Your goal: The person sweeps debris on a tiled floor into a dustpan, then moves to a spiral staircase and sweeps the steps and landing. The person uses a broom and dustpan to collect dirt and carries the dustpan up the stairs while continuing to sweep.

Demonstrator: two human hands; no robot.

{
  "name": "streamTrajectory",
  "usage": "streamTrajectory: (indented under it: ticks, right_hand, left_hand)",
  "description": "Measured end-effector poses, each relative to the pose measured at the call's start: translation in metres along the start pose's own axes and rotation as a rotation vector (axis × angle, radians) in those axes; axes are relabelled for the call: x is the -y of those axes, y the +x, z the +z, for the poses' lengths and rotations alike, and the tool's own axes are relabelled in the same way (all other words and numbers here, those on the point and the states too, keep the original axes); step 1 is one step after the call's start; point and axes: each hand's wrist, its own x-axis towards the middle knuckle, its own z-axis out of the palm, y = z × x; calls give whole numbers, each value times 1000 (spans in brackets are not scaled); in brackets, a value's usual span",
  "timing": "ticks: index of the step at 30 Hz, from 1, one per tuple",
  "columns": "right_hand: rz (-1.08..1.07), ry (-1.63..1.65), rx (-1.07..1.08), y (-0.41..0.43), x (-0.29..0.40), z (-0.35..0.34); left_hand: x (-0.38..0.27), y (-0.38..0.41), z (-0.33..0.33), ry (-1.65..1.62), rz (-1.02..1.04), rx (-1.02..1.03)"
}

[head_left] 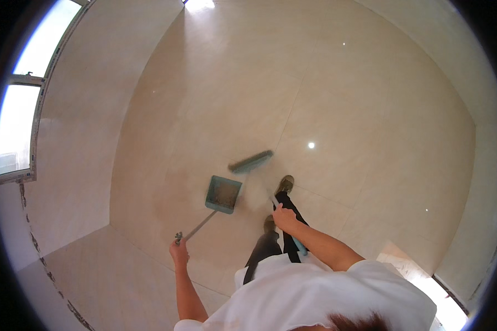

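My left hand [179,250] grips the grey handle of a green long-handled dustpan [223,194]. The pan sits on or just above the tiled floor, with brownish dust or debris inside and a row of teeth along its handle side. Around the handle of a broom my right hand [284,217] is closed, in front of my legs. The broom head [250,161], green and bristled, lies beyond the pan, slightly apart from it and blurred. A blue grip [300,245] at the handle's upper end shows below my right forearm.
Glossy beige tiles [335,95] cover the floor and reflect small lights. My shoes [285,184] stand right of the dustpan. A pale wall [83,136] with a window [18,128] rises at the left; another wall [486,173] bounds the right. Bright light enters through an opening [443,302] at lower right.
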Motion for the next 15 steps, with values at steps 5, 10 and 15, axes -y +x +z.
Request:
streamTrajectory:
  ticks: [5, 10, 15]
  right_hand:
    - [-160, 47, 161, -48, -57, -103]
    - [-52, 127, 68, -59, -123, -193]
    - [231, 291, -118, -21, -184, -270]
  left_hand:
    - [-59, -13, 22, -12, -1, 20]
    - [-98, -5, 36, -134, -51, -30]
    - [-158, 13, 64, -322, -33, -58]
